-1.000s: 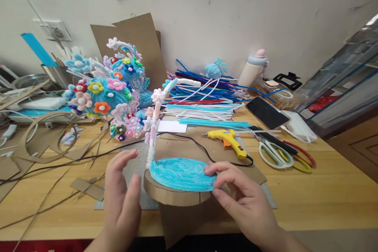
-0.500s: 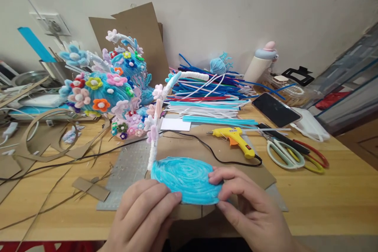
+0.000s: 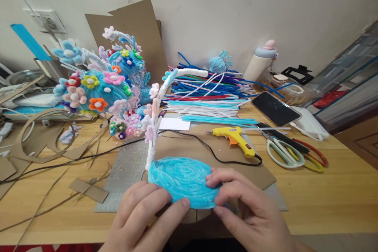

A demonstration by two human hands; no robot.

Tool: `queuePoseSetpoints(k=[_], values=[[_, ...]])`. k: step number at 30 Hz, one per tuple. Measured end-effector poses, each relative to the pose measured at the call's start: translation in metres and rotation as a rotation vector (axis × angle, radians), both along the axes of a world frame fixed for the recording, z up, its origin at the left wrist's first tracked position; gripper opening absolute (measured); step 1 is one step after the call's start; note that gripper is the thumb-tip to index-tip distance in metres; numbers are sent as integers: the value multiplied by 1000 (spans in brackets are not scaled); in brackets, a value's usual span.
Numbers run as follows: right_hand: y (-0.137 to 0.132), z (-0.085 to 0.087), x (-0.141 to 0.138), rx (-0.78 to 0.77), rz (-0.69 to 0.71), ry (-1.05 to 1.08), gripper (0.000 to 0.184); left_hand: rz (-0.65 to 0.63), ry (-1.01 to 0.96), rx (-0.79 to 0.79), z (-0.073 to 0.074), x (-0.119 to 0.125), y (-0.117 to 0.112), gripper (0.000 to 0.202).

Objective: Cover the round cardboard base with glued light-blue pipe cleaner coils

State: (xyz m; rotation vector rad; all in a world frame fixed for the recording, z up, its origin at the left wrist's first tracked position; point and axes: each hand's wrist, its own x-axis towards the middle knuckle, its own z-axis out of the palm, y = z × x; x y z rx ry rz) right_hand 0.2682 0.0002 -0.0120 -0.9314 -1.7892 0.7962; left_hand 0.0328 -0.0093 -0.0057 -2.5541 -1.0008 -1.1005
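Observation:
Between my hands lies a blue disc of coiled pipe cleaners. A white-wrapped stem rises at its far left edge, bends right near the top and carries small pink, lilac and blue flowers. My left hand grips the near left rim, its thumb along the front edge. At the right rim, my right hand pinches the disc between thumb and fingers. Beneath the disc is brown cardboard on a grey cutting mat.
A yellow hot glue gun with a black cord lies beyond the disc. Scissors and a phone are to the right. Bundled pipe cleaners sit behind; a flower-covered blue craft piece and cardboard rings stand left.
My left thumb has slid a little right along the disc's near edge. The disc and stem have shifted slightly left and toward me, and the view has moved a little.

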Motion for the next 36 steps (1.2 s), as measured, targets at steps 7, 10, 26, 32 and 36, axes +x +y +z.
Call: queuePoseSetpoints(k=[7, 10, 26, 32, 36], values=[[-1, -3, 2, 4, -5, -1, 16, 152, -169, 27, -11, -5, 3, 17], [-2, -4, 3, 0, 7, -7, 17, 162, -227, -36, -15, -5, 5, 23], [0, -8, 2, 13, 56, -24, 20, -1, -53, 55, -15, -10, -2, 22], [-1, -5, 2, 31, 43, -18, 19, 5, -31, 54, -13, -7, -1, 19], [-1, -5, 1, 52, 43, -40, 18, 50, -13, 93, -5, 1, 2, 27]])
